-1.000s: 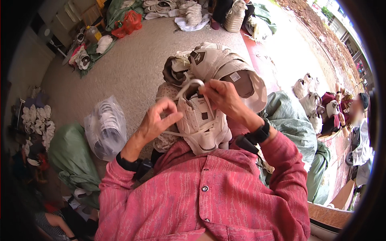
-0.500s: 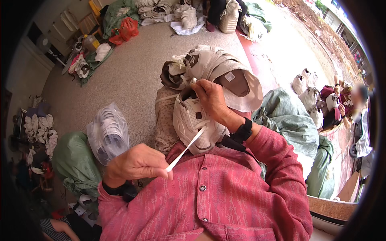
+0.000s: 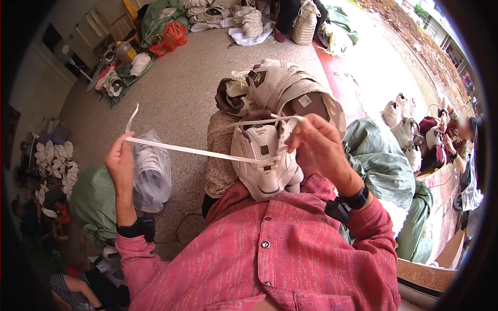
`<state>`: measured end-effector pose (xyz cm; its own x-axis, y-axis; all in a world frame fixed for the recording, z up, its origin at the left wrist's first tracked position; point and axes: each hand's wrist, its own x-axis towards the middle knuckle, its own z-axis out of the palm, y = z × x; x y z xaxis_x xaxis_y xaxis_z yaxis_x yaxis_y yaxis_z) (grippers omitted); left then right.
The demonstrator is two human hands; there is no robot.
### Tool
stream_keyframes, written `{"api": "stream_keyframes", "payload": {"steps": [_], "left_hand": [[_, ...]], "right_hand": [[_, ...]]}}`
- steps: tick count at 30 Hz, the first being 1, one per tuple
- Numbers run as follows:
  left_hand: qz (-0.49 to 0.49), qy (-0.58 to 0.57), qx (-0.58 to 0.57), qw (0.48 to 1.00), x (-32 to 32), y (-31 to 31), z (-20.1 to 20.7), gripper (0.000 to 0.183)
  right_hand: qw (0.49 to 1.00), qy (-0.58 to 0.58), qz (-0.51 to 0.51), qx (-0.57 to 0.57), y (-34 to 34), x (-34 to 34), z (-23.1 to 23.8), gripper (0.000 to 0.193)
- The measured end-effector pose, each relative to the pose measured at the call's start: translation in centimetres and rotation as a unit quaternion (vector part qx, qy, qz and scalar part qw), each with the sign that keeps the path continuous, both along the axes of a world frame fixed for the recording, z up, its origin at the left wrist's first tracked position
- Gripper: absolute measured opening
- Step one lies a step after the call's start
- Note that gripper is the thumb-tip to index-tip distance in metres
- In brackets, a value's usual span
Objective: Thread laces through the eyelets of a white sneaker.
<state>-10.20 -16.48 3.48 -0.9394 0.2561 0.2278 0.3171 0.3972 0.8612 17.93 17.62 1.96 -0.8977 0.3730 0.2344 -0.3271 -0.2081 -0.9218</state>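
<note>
A cream sneaker (image 3: 253,175) rests on my lap with its toe toward me. A flat white shoelace (image 3: 192,150) runs taut from its lower eyelets out to the left, where my left hand (image 3: 121,165) pinches it; the loose tip sticks up above the fingers. My right hand (image 3: 324,150), at the shoe's right side, pinches another stretch of lace that crosses over the shoe's opening. Just beyond lies a stack of beige shoe uppers (image 3: 282,85), touching the far side of the sneaker.
A plastic-wrapped bundle of shoes (image 3: 151,173) stands at left beside a green sack (image 3: 96,205). More green sacking (image 3: 381,158) lies at right. Red bags (image 3: 174,36) and shoe piles (image 3: 249,23) sit at the far side. Another person (image 3: 451,140) is at far right among shoes.
My left hand has swung left and up, drawing the lace out long. My right hand has moved from the shoe's opening to its right side, still pinching lace.
</note>
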Motion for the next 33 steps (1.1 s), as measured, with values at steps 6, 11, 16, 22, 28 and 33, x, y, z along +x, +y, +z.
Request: {"api": "stream_keyframes", "payload": {"steps": [6, 11, 16, 22, 28, 33], "left_hand": [[-0.161, -0.155, 0.419, 0.88, -1.7, -0.6, 0.8, 0.04], [-0.213, -0.155, 0.556, 0.789, -4.0, -3.6, 1.2, 0.043], [-0.435, -0.07, 0.23, 0.868, 4.4, 3.4, 1.9, 0.029], [-0.675, 0.007, -0.026, 0.737, 14.0, 15.2, -2.0, 0.045], [-0.724, 0.115, -0.098, 0.672, 14.7, 17.8, -5.1, 0.046], [-0.736, 0.076, -0.157, 0.654, 14.4, 18.1, -5.0, 0.042]], "right_hand": [[0.996, -0.011, -0.064, 0.056, 2.4, 2.6, 2.0, 0.025], [0.992, -0.03, -0.087, 0.091, 2.4, 1.5, 3.5, 0.025], [0.986, -0.04, -0.017, 0.163, 2.6, -2.9, 4.5, 0.023], [0.947, -0.083, 0.002, 0.31, 3.2, -9.4, 3.2, 0.021], [0.942, -0.114, -0.03, 0.313, 3.8, -12.5, 4.1, 0.021], [0.967, -0.109, -0.032, 0.228, 5.0, -13.0, 4.8, 0.022]]}}
